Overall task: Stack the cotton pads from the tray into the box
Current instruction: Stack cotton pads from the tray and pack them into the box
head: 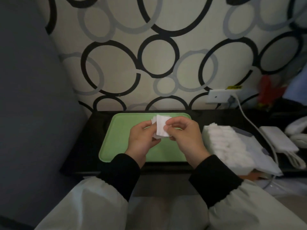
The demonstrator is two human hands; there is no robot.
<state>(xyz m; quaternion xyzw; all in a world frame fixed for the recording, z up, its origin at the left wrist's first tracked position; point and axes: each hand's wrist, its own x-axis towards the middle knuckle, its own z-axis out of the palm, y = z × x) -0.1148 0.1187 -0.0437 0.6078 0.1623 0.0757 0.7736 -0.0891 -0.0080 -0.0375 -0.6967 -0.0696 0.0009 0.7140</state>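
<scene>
You can read no text anywhere here. The yellow sticker (234, 87) just above the wall socket (219, 96) carries dark marks, but they are too blurred to make out. The grey patch on the box (259, 147) to your right may be print, and it is just as illegible.

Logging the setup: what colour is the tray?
Light green tray, seen in the head view.

Both arms wear pale grey puffy sleeves (79, 205) ending in long black gathered cuffs (121, 176); left hand (141, 141) and right hand (186, 138) are bare.
</scene>
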